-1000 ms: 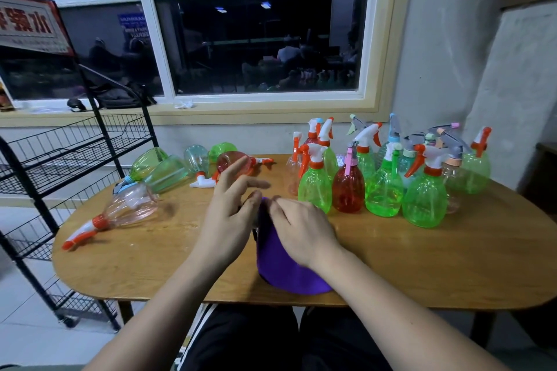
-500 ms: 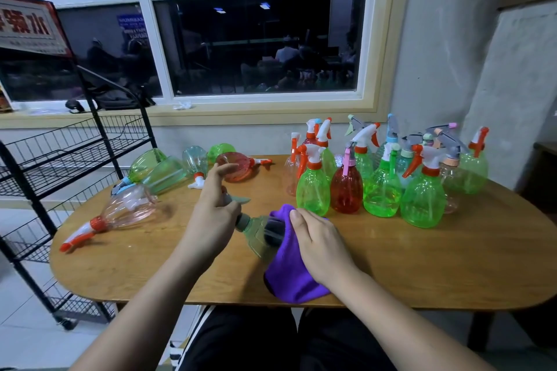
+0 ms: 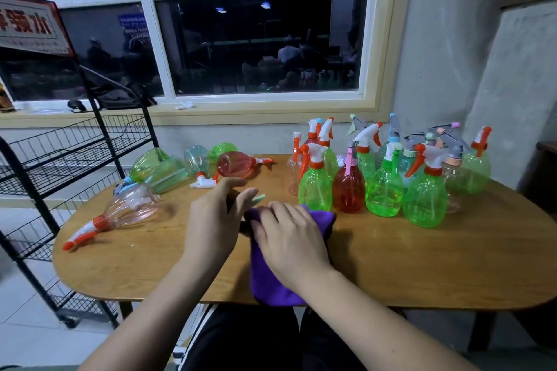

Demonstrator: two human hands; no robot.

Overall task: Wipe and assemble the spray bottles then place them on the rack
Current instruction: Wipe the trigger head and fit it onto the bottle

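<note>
While the right hand (image 3: pixel 292 238) clasps the cloth (image 3: pixel 271 283), left hand (image 3: pixel 211 220) grips the nozzle (image 3: pixel 259 197).

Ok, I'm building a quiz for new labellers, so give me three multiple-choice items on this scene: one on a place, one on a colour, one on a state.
1. The wire rack stands:
A) left of the table
B) on the table
C) right of the table

2. The cloth under the right hand is:
A) yellow
B) white
C) purple

3. The clear bottle nearest the rack is:
A) upright
B) lying on its side
C) hanging from the rack

Answers:
1 A: its shelves fill the left of the view, beside the table's end.
2 C: purple folds show around and below the hand.
3 B: its orange-and-white nozzle points along the tabletop.
</note>
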